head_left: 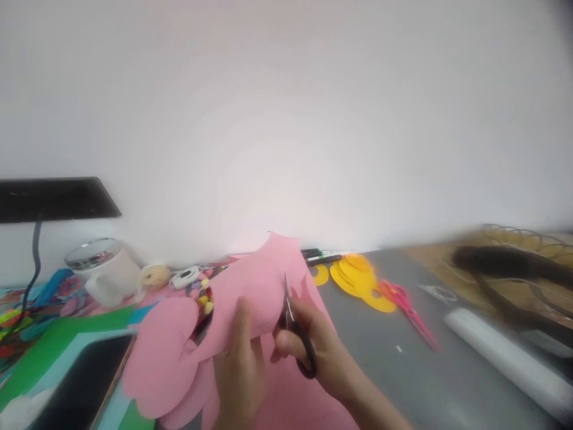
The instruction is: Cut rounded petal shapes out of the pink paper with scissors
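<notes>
My left hand [239, 370] is closed on a sheet of pink paper [255, 280], thumb on top, holding it up off the table. In my right hand [313, 343] is a pair of scissors [307, 352] with black handles, its blades upright at the right edge of that sheet. Rounded pink paper cut-outs [163, 352] lie overlapping to the left of my left hand. More pink paper [290, 388] spreads beneath both hands. The lower fingers of my left hand are hidden behind the sheet.
A phone [85, 382] lies on green and light blue paper at left, near a white mug [107, 275]. Yellow paper cut-outs [358, 278], pink scissors [409, 310] and a white roll [505, 358] lie at right. A white wall stands behind.
</notes>
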Demonstrator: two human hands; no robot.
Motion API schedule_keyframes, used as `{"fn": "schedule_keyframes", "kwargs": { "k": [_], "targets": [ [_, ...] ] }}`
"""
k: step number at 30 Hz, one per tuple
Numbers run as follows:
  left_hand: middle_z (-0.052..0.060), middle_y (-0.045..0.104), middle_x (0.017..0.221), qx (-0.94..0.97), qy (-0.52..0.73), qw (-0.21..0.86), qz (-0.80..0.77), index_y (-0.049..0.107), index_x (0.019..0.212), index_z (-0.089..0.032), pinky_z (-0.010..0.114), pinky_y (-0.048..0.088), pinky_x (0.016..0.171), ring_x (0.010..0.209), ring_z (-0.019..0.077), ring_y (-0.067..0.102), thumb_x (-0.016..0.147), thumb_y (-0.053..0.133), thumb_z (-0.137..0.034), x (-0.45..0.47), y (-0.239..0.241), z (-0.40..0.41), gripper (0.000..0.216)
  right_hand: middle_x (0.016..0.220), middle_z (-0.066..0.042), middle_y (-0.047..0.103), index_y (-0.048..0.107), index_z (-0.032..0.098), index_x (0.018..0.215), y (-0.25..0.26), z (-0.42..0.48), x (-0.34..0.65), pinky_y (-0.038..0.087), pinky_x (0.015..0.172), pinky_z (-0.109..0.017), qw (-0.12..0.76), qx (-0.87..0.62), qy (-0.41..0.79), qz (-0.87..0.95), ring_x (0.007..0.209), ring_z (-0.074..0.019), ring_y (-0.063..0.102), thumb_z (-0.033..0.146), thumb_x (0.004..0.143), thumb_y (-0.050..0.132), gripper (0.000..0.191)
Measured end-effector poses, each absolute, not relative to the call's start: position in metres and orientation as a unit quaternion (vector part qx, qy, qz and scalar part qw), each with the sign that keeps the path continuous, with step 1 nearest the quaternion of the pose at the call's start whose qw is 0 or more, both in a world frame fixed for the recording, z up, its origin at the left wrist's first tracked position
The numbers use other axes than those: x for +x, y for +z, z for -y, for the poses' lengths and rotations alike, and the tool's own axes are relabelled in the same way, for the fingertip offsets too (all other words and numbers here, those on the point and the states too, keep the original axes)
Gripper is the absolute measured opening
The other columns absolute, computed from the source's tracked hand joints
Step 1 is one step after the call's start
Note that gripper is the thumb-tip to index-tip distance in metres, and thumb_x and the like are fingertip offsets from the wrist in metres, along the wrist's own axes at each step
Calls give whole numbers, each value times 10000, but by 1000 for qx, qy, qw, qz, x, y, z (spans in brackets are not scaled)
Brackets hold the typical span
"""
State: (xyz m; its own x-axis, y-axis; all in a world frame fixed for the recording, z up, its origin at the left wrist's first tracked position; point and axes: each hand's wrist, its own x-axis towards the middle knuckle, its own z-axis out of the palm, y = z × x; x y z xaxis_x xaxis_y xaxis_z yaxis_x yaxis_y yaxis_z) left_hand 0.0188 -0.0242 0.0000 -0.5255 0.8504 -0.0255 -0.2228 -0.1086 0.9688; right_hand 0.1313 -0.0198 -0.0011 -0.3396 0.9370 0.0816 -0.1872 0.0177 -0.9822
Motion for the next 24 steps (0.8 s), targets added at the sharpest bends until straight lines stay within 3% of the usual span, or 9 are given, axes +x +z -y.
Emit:
{"fn": "schedule_keyframes", "kwargs": {
  "k": [5,9,11,15,18,24],
  "targets": [
    [32,629,733,303,661,373,-576,637,667,-194,285,456,562,753,203,568,747,664,-498,13,-6,26,315,593,49,494,547,174,741,-2,20,132,451,507,-233,453,-355,600,555,551,-132,570,672,635,698,531],
    [18,605,653,304,656,388,-572,581,565,-201,279,429,476,591,159,506,731,677,-506,13,-5,27,361,596,55,479,549,173,752,-2,19,132,450,503,-232,456,-354,601,553,538,-126,569,637,653,706,500],
    [13,610,657,306,678,391,-543,588,586,-205,266,448,491,619,162,522,738,684,-472,15,-1,27,322,590,60,459,548,171,742,-2,20,132,452,502,-226,455,-357,605,548,546,-127,574,603,658,719,472],
    [30,669,833,302,716,433,-457,648,809,-218,264,502,577,847,216,600,769,654,-439,19,6,25,225,550,76,436,531,173,701,-1,20,131,460,495,-213,455,-353,615,539,518,-107,548,533,677,730,411],
    [34,670,839,305,706,464,-439,646,797,-211,302,512,584,758,213,616,767,652,-443,18,9,25,234,510,94,399,513,180,679,-2,20,130,481,496,-211,458,-346,622,532,489,-90,508,493,687,734,384],
    [20,628,672,322,706,386,-499,639,683,-205,298,493,597,704,187,560,754,634,-538,17,13,26,341,497,102,401,514,177,680,-1,20,129,523,498,-231,460,-332,632,528,461,-77,469,519,667,737,409]
  ]
}}
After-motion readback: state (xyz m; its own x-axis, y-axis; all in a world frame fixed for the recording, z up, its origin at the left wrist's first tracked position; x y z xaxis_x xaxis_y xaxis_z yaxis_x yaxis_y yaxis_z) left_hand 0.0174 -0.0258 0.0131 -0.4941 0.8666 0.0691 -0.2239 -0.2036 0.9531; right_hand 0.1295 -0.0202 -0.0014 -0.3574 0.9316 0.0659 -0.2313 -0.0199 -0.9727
